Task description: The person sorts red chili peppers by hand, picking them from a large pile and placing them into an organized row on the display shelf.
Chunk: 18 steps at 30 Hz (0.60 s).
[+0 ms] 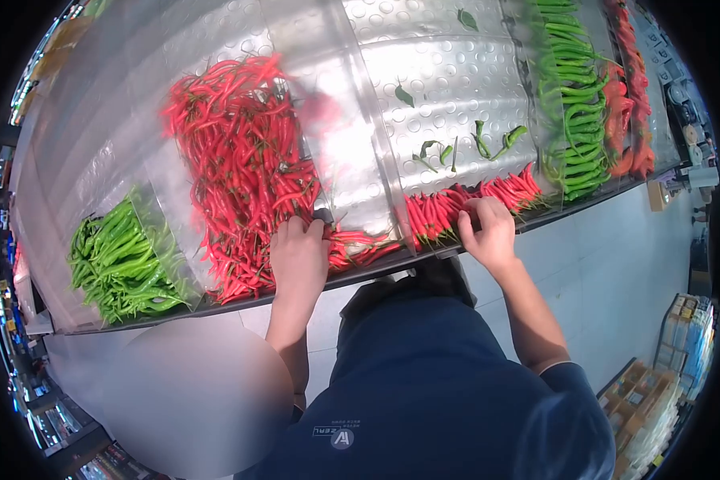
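Note:
My left hand [299, 254] is closed, its fingers curled down onto red chili peppers at the front right edge of a large loose pile of red chili peppers [244, 152]. A few more chilies lie flat just right of it. My right hand [490, 232] is bent over a neat row of red chili peppers [432, 218] along the front edge of the display shelf [448, 64]. Its thumb and fingers close on chilies in that row; the fingertips are partly hidden. Stems in the row point toward me.
Clear plastic dividers [380, 136] split the shelf. Green peppers [124, 264] are heaped at left; long green peppers [582, 120] are stacked at right beside larger red peppers [618, 120]. Several green scraps and leaves [482, 140] lie on the metal. Boxes [644, 404] stand lower right.

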Each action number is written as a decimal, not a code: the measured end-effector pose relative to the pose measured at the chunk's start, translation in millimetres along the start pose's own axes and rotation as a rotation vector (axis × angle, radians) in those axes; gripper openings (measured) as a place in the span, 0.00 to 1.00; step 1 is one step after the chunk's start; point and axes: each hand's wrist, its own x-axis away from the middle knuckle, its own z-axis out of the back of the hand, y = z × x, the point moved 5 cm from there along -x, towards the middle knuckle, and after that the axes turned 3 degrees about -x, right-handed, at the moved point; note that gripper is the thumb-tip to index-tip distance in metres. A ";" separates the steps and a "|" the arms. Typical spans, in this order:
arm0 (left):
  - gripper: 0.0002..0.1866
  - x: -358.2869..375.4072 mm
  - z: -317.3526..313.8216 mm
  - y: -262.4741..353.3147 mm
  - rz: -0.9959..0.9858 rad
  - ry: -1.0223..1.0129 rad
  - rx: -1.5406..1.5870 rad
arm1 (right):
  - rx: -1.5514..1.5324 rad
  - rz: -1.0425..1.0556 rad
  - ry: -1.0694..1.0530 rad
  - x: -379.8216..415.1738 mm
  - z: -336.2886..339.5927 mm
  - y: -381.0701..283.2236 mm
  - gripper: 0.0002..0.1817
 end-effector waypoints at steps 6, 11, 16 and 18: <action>0.15 5.4 1.7 -8.7 0.041 0.007 0.132 | -0.037 0.035 0.027 0.1 5.9 -5.9 0.04; 0.23 19.2 32.4 16.5 -0.064 0.077 0.306 | -0.350 -0.009 -0.002 1.7 17.0 -50.1 0.06; 0.33 30.9 33.7 74.5 -0.316 -0.139 0.793 | -0.926 -0.236 -0.265 11.4 4.5 -91.9 0.18; 0.35 35.8 30.6 96.9 -0.393 -0.145 0.846 | -1.045 -0.256 -0.297 14.3 -4.3 -91.6 0.20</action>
